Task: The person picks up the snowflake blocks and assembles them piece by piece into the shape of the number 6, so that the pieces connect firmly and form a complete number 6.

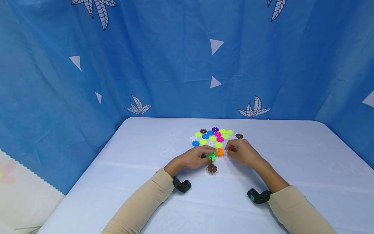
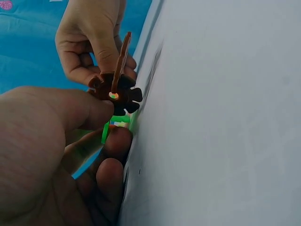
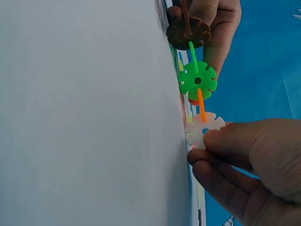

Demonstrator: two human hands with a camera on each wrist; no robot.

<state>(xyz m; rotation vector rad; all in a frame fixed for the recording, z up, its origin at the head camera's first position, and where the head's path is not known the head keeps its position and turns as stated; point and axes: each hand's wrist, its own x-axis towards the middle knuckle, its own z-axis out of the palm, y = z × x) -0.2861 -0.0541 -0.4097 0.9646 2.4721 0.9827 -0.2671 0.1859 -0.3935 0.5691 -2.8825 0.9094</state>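
Note:
A chain of notched discs runs between the two hands: brown discs [image 1: 212, 168], green discs [image 3: 197, 81], an orange disc [image 1: 220, 151] and a white disc [image 3: 203, 131]. My left hand [image 1: 196, 157] grips the brown and green end; in the left wrist view its thumb lies on a brown disc [image 2: 127, 96], with another brown disc standing edge-on from it. The white disc at the other end is pinched between thumb and fingers of my right hand [image 1: 243, 152]. In the right wrist view the orange disc stands edge-on between green and white.
Loose discs in yellow [image 1: 203, 141], blue [image 1: 195, 143], pink [image 1: 220, 139], purple [image 1: 215, 129], white and brown [image 1: 239, 136] lie just beyond the hands on the white table [image 1: 146, 139]. A blue patterned curtain [image 1: 175, 65] hangs behind the table.

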